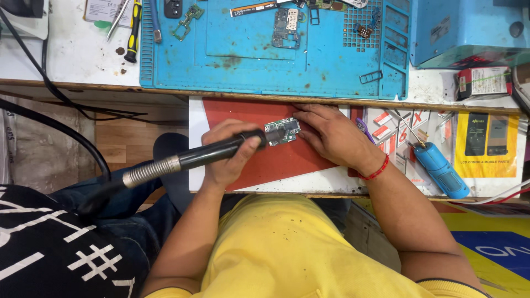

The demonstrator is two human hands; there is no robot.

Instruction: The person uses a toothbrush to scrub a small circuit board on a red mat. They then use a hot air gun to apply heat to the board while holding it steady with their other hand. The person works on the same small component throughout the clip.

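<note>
**Hot-air handpiece at a small circuit board on the red mat**

We see our left hand [229, 157] wrapped around a black hot-air handpiece [212, 152], fingers clamped on its grip, with the nozzle end just at the edge of a small green circuit board [282, 131]. The handpiece's ribbed metal collar and black hose trail off to the left. The board lies on a red mat [265, 163] on a pull-out shelf below the bench edge. Our right hand [328, 135] rests on the mat, fingers together and pressed against the board's right side, a red thread band at the wrist. Beside that hand, to the right, lies a blue electric screwdriver [441, 171]. On the bench above sits a blue repair mat [248, 60] carrying another circuit board [286, 27], with a yellow-handled screwdriver [132, 30] to its left.
</note>
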